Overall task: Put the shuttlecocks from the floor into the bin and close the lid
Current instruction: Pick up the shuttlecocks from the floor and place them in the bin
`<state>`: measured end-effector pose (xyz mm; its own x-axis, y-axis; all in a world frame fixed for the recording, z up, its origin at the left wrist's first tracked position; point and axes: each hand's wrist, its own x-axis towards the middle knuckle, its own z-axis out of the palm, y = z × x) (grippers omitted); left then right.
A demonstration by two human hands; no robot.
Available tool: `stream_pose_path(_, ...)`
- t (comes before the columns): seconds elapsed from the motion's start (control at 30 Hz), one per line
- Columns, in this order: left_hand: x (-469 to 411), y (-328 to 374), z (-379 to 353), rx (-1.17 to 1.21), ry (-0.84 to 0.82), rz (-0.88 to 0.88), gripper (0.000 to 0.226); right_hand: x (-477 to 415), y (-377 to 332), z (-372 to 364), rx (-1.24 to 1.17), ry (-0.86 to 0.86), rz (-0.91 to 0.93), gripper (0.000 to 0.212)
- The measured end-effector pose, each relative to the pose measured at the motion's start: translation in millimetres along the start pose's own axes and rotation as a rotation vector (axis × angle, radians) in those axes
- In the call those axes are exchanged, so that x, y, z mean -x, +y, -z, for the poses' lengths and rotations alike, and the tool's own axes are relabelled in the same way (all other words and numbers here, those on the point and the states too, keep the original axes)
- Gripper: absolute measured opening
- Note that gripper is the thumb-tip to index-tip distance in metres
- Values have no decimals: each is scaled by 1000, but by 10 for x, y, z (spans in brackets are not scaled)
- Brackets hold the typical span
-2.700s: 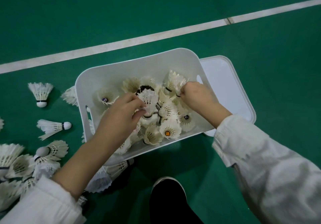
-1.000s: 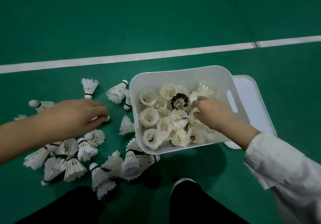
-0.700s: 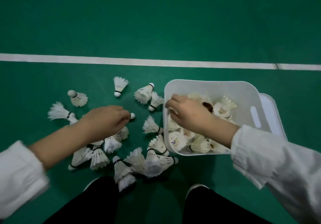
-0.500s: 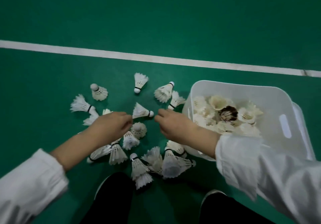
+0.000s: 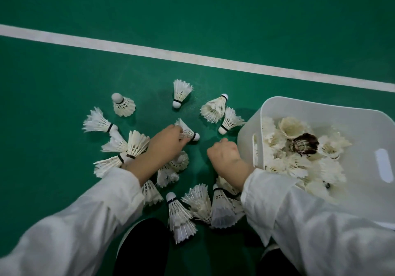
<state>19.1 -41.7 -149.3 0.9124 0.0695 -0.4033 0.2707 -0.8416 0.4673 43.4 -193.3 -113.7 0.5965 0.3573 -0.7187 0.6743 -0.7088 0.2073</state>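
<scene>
Shuttlecocks (image 5: 181, 92) of white feather with white cork heads lie scattered on the green court floor (image 5: 64, 72), left of the white plastic bin (image 5: 277, 104). The bin stands at right, part-filled with more of them. A white painted line (image 5: 149, 51) crosses the far floor. Left hand (image 5: 165, 145) pinches the skirt of one lying shuttlecock (image 5: 188, 131) mid-scatter. Right hand (image 5: 224, 153), just left of the bin wall, has fingers curled under; whether it holds anything cannot be told.

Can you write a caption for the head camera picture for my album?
Left hand pinches a shuttlecock on the green floor near the white bin.
</scene>
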Motion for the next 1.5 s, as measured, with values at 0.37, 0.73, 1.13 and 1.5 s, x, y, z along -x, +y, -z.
stream_pose_path(0.37,115,-152,119,21,116,-59,12,73,77,139,-210,104,19,34)
stream_pose_path(0.73,909,-198,97,-311,-75,-223,32,159,117,174,-271,132,44,33)
stream_pose_path(1.13,752,-201,113,-424,-24,-95,11,356,366,319,-408,330,192,19)
stream_pose_path(1.5,562,958,1217,-114,259,-239,20,1452,1591,477,-869,832,42,15)
